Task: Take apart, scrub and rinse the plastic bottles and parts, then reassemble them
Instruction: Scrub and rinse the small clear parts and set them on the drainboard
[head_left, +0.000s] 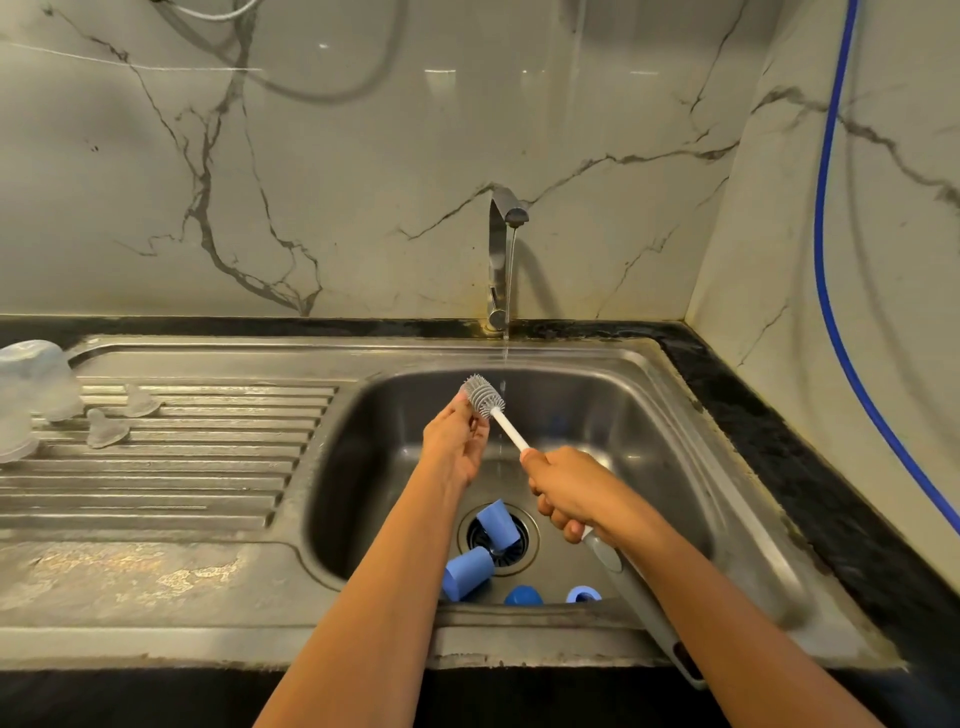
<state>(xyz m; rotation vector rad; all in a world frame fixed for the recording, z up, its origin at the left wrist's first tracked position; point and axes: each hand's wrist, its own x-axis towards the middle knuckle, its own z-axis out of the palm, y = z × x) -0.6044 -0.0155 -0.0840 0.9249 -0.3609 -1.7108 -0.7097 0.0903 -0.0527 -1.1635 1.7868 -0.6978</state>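
Brush (511, 431) beside tap stream (510, 270) | I see right grip (566, 491) fisted round handle (608, 558) | left grip (454, 441) curled against bristle head (483, 395) | blue caps (497, 525) below both grips

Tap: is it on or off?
On: a thin stream falls from the tap into the sink, right beside the brush.

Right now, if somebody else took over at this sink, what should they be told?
The right hand grips the brush by its handle; left hand holds the bristle head beside the tap's running stream.
Two blue caps and two blue rings lie in the sink near the drain.
On the drainboard sit clear bottles and two teats, all apart.
Left: scrub and rinse the blue parts, reassemble everything.
Whether the clear pieces are washed, I cannot tell.
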